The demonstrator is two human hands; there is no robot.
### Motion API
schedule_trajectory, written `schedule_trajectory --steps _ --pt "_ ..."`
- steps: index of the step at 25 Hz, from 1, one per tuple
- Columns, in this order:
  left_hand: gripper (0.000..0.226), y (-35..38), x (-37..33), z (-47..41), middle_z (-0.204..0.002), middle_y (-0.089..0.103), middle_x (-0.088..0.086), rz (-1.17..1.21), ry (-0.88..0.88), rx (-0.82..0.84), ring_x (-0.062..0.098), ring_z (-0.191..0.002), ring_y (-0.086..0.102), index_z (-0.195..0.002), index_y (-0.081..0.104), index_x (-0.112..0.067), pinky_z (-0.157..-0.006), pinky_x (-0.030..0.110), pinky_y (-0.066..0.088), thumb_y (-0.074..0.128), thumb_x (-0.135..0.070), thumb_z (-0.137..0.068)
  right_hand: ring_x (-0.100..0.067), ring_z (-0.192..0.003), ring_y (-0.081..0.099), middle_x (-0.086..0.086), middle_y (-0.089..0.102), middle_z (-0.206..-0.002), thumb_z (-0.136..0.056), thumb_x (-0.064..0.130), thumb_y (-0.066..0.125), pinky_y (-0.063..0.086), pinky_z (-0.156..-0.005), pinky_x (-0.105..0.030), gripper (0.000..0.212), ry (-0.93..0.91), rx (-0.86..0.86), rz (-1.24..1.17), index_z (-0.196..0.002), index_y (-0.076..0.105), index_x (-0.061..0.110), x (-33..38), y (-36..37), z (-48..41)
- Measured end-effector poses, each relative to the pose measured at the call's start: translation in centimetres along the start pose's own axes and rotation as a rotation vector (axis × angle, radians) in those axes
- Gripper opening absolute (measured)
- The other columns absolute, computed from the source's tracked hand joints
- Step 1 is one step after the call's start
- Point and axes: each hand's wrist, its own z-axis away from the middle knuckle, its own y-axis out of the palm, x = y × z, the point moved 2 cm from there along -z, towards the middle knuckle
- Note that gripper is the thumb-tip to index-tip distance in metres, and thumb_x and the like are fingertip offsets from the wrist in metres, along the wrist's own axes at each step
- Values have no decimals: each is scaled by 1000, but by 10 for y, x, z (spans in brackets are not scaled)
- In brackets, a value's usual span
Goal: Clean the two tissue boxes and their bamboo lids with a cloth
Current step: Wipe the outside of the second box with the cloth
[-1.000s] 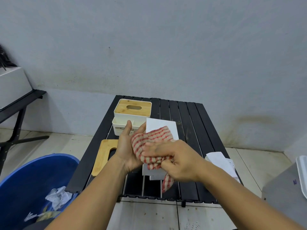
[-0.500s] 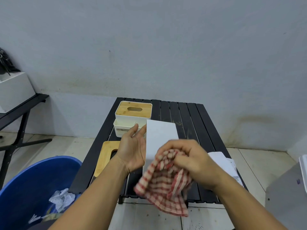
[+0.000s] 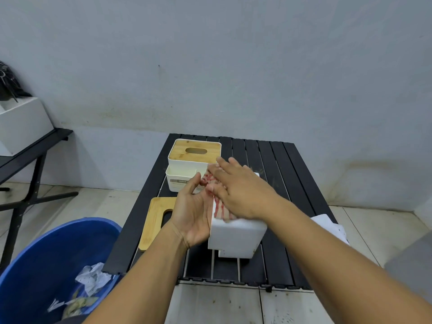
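A white tissue box [image 3: 236, 237] lies upside down and lidless near the front of the black slatted table [image 3: 292, 174]. My left hand [image 3: 192, 211] steadies its left side. My right hand [image 3: 238, 190] lies flat on its top face, pressing a red-and-white checked cloth [image 3: 221, 209] against it. The box's bamboo lid [image 3: 155, 220] lies flat on the table to the left. At the back of the table stands the second white tissue box [image 3: 184, 170] with its bamboo lid [image 3: 195, 150] fitted on.
A blue bin [image 3: 49, 265] holding crumpled paper stands at the lower left, against the table's corner. A white tissue wad [image 3: 329, 226] lies at the table's right edge. A black bench with a white box [image 3: 22, 123] is at the far left. A grey wall rises behind.
My right hand lifted the cloth off the box, let it hang loose in front, then moved it back up onto the box's top face, with the palm now pressing it flat.
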Motion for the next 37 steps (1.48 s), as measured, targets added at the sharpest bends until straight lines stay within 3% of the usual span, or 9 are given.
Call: schedule_trajectory --steps 3,6,10,13,18,21,25,31,37 --pt "68 -1 1 -2 -157 46 18 20 -28 33 38 -147 41 -154 48 -24 -125 54 23 32 -65 -103 -25 -155 19 2 30 -166 -108 52 28 21 -123 -48 55 64 -22 -102 -158 31 31 -16 -5 -24" --pt "70 2 0 0 -158 47 16 -10 -10 48 38 -148 40 -155 46 -24 -123 53 29 31 -68 -102 -23 -113 61 -1 68 -126 -108 49 32 49 -91 -37 45 237 -100 -243 -136 60 29 -36 -10 -30" --pt "68 12 0 4 -154 52 13 -45 -8 19 38 -142 49 -154 47 -25 -117 54 34 30 -66 -103 -15 -70 61 -5 72 -96 -107 33 41 48 -62 -28 35 469 -162 -424 -114 71 17 -68 -15 -20" --pt "58 13 -2 12 -145 62 12 -252 -14 -64 39 -137 55 -151 51 -23 -115 53 37 26 -53 -108 -31 -77 73 -13 74 -93 -105 26 41 61 -70 -42 36 693 -301 -638 -109 71 7 -99 -22 2" --pt "47 18 -34 47 -120 77 -1 -1047 -113 -172 27 -107 74 -137 59 -28 -103 46 55 35 -7 -103 -34 -89 77 -19 77 -106 -107 31 48 63 -77 -51 37 717 -642 -1992 -123 66 3 -120 -2 52" --pt "48 19 -31 64 -120 75 -16 -1440 -273 -29 8 -109 71 -134 63 -34 -101 32 55 51 -1 -101 -29 -93 74 -15 77 -109 -106 38 47 61 -73 -39 42 781 -579 -2051 -126 67 7 -114 20 80" --pt "24 7 -23 57 -110 78 -13 -1608 -248 -19 9 -101 70 -122 75 -29 -105 41 54 60 -22 -104 -24 -81 71 -17 73 -122 -104 38 50 57 -63 -30 44 734 -595 -2063 -128 66 5 -111 15 87" --pt "30 35 -24 46 -123 76 0 -1057 66 -110 19 -114 72 -131 67 -15 -91 30 60 49 -16 -108 -23 -81 68 -17 73 -103 -100 54 52 57 -74 -30 59 551 -550 -2115 -119 69 1 -98 -1 90" --pt "30 46 -14 25 -114 77 13 -446 230 -288 24 -95 77 -125 67 -5 -74 38 65 45 -17 -109 -18 -72 65 -10 74 -93 -100 16 63 56 -64 -27 23 316 -807 -1590 -122 68 12 -58 -11 77"
